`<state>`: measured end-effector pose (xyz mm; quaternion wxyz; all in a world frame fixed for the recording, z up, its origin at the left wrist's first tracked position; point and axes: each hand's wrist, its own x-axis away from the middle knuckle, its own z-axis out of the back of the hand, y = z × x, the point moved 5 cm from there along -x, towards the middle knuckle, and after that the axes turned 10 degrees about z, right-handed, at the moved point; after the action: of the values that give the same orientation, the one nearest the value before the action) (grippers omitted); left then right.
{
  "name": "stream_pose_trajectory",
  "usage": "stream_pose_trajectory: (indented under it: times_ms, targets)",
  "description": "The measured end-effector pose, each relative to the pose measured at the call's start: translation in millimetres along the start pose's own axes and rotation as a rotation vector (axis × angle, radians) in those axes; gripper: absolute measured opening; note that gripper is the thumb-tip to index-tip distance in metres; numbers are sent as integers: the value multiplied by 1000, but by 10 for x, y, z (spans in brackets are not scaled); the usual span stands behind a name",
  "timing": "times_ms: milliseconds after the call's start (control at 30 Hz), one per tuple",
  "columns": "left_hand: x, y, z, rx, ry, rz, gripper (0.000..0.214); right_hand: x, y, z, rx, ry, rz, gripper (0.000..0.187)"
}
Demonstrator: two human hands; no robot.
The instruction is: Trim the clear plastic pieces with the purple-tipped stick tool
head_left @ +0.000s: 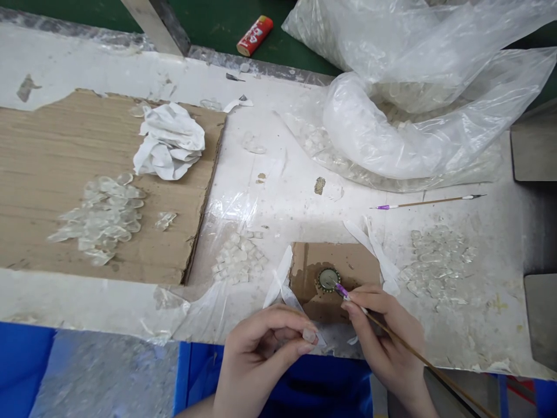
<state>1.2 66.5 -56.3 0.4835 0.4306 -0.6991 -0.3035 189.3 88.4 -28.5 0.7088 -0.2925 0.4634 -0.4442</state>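
A white-crusted table fills most of the frame. At far left, a sheet of brown cardboard carries crumpled white paper and a heap of clear, glassy domes. Beyond the table's top edge, left of centre, lies a red cylinder, perhaps a lighter; its white lettering is too small to read. Below centre sits a cluster of small clear squares.

At bottom centre, the left hand is curled closed, with nothing visible in it. To its right, on a small cardboard square, lies a round metal cap with a crimped edge. It looks light and stiff, and is probably best taken by the rim, though it may slide easily. The right hand grips a thin wooden brush, its purple collar just beside the cap.

At upper right, clear plastic bags hold more glassy pieces. Below them lie a second brush and scattered clear domes.
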Motion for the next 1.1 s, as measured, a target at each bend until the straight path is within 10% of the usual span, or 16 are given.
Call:
stream_pose_trajectory:
  times_ms: [333,1100]
  targets:
    - [7,-12,-27,55,-31,19,35,103,-164,-24,-557,142,-170,13]
    - [37,-58,-16,146,-55,93,30,-17,-317,-23,-325,-107,-21,17]
